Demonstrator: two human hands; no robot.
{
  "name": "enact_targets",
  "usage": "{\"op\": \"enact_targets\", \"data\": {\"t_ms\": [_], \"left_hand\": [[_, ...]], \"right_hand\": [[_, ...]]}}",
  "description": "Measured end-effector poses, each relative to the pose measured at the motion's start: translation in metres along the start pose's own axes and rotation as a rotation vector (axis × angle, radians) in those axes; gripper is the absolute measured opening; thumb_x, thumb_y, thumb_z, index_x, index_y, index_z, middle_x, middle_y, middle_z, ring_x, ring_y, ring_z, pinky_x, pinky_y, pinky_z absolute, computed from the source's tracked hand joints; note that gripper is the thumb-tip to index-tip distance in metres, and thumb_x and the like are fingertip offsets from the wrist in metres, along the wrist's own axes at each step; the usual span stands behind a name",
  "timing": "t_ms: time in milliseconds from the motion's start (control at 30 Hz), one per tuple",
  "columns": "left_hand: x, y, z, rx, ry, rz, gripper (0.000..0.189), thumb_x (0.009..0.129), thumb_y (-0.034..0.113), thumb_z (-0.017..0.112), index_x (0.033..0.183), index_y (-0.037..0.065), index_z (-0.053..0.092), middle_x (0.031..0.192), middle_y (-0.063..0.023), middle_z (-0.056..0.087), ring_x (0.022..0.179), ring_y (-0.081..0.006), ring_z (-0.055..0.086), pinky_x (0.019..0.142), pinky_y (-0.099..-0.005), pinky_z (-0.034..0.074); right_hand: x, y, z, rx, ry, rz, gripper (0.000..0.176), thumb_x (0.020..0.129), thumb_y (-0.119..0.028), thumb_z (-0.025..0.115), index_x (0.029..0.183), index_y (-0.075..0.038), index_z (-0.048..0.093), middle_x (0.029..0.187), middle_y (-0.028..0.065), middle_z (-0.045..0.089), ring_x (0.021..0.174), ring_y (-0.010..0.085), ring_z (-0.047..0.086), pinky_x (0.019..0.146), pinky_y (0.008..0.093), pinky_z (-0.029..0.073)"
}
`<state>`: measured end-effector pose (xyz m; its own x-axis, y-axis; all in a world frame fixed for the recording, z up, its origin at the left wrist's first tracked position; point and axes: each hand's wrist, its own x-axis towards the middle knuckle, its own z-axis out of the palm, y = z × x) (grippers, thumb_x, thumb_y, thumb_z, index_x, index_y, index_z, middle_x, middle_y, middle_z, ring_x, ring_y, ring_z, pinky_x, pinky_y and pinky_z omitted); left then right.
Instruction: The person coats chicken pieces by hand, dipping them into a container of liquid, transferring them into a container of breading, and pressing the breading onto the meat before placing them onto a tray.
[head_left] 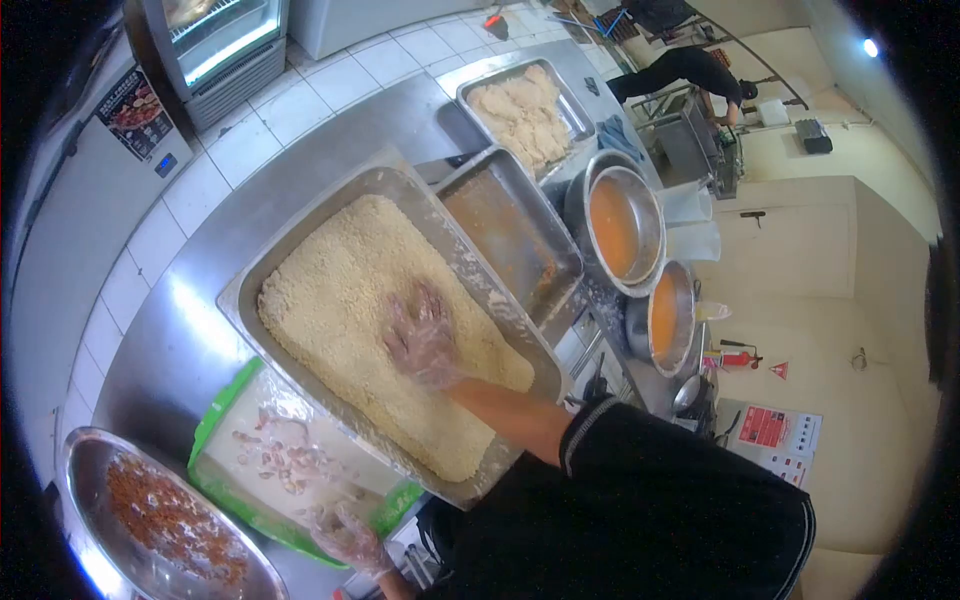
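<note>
My right hand (pixel 422 340), in a clear plastic glove, lies with fingers spread on pale breadcrumbs (pixel 330 260). The crumbs fill a deep rectangular metal pan (pixel 240 290). To its lower left stands a green-rimmed tray (pixel 222 405) of whitish liquid, holding pale pinkish raw pieces (pixel 290 455) whose kind I cannot make out. My left hand (pixel 348 538), also gloved, is at the near edge of this tray. Its fingers look loosely stretched out, with nothing visible in them.
A steel bowl (pixel 85 450) with reddish-brown bits stands lower left. Beyond the crumb pan are a shallow metal pan (pixel 500 235), a tray of pale coated pieces (pixel 515 110), and two bowls of orange liquid (pixel 612 225). A person in black (pixel 690 65) bends over farther off.
</note>
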<state>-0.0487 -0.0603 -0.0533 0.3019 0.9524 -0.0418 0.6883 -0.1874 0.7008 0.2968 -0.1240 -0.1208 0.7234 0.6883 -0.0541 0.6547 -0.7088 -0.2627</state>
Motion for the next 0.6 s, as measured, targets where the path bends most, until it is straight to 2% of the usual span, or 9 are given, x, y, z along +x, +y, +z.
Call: {"op": "enact_targets", "data": {"t_ms": [100, 133, 233, 333, 433, 500, 533, 600], "left_hand": [[0.003, 0.007, -0.002, 0.186, -0.038, 0.098, 0.039, 0.093, 0.02, 0.071, 0.121, -0.004, 0.058, 0.109, -0.0183, 0.063, 0.094, -0.034, 0.061, 0.084, -0.0443, 0.05], [0.001, 0.014, 0.003, 0.002, -0.011, -0.075, 0.045, 0.093, 0.022, 0.071, 0.127, -0.004, 0.055, 0.104, -0.016, 0.062, 0.088, -0.032, 0.06, 0.082, -0.0439, 0.051], [0.005, 0.011, -0.004, 0.136, -0.115, 0.034, 0.047, 0.093, 0.022, 0.071, 0.129, -0.004, 0.055, 0.105, -0.0158, 0.063, 0.089, -0.0297, 0.061, 0.082, -0.0432, 0.051], [-0.004, -0.005, -0.005, 0.144, -0.112, -0.011, 0.048, 0.094, 0.02, 0.069, 0.132, -0.005, 0.053, 0.119, -0.021, 0.064, 0.108, -0.0376, 0.061, 0.101, -0.0498, 0.046], [-0.008, -0.008, -0.006, 0.023, -0.123, -0.14, 0.048, 0.094, 0.018, 0.069, 0.132, -0.006, 0.052, 0.119, -0.0209, 0.064, 0.107, -0.0356, 0.062, 0.098, -0.0471, 0.048], [-0.013, -0.029, -0.011, 0.102, -0.162, 0.079, 0.046, 0.094, 0.015, 0.069, 0.131, -0.006, 0.052, 0.123, -0.0206, 0.062, 0.107, -0.0323, 0.062, 0.094, -0.0422, 0.052], [-0.011, -0.025, -0.009, 0.032, -0.146, 0.041, 0.044, 0.094, 0.015, 0.069, 0.129, -0.006, 0.054, 0.123, -0.0205, 0.062, 0.108, -0.0329, 0.062, 0.094, -0.0424, 0.052], [-0.009, -0.022, -0.004, -0.018, -0.141, 0.019, 0.041, 0.094, 0.015, 0.069, 0.126, -0.005, 0.056, 0.124, -0.0204, 0.062, 0.109, -0.0339, 0.062, 0.094, -0.0434, 0.051]], "right_hand": [[0.009, 0.001, -0.003, -0.038, 0.016, -0.041, 0.068, 0.096, -0.046, 0.05, 0.151, -0.005, 0.045, 0.149, 0.0404, 0.032, 0.141, 0.0567, 0.028, 0.116, 0.0659, 0.019], [0.006, -0.001, -0.005, -0.051, 0.001, -0.044, 0.068, 0.096, -0.046, 0.051, 0.15, -0.005, 0.045, 0.148, 0.0407, 0.034, 0.14, 0.0572, 0.029, 0.116, 0.0662, 0.02], [0.007, 0.0, -0.005, -0.005, -0.01, -0.044, 0.066, 0.096, -0.044, 0.053, 0.149, -0.006, 0.046, 0.146, 0.0407, 0.036, 0.138, 0.0575, 0.032, 0.115, 0.0662, 0.021], [0.006, 0.0, -0.003, 0.041, 0.012, -0.057, 0.066, 0.095, -0.04, 0.056, 0.15, -0.006, 0.044, 0.145, 0.0407, 0.036, 0.138, 0.0573, 0.032, 0.115, 0.0657, 0.021], [-0.012, 0.005, 0.013, -0.068, 0.034, -0.064, 0.067, 0.095, -0.036, 0.056, 0.152, -0.005, 0.04, 0.145, 0.0403, 0.037, 0.137, 0.0574, 0.034, 0.115, 0.0653, 0.022], [-0.015, 0.001, 0.01, -0.108, -0.017, -0.015, 0.065, 0.097, -0.039, 0.053, 0.152, -0.008, 0.041, 0.149, 0.0382, 0.034, 0.14, 0.0552, 0.03, 0.118, 0.0641, 0.019], [-0.009, 0.001, 0.009, -0.128, -0.034, 0.0, 0.064, 0.099, -0.041, 0.051, 0.153, -0.009, 0.041, 0.152, 0.0372, 0.032, 0.142, 0.0542, 0.029, 0.119, 0.0635, 0.017], [-0.009, 0.01, 0.015, -0.075, 0.023, -0.126, 0.062, 0.099, -0.038, 0.052, 0.152, -0.008, 0.04, 0.151, 0.0375, 0.031, 0.141, 0.0547, 0.03, 0.118, 0.0651, 0.02]]}}
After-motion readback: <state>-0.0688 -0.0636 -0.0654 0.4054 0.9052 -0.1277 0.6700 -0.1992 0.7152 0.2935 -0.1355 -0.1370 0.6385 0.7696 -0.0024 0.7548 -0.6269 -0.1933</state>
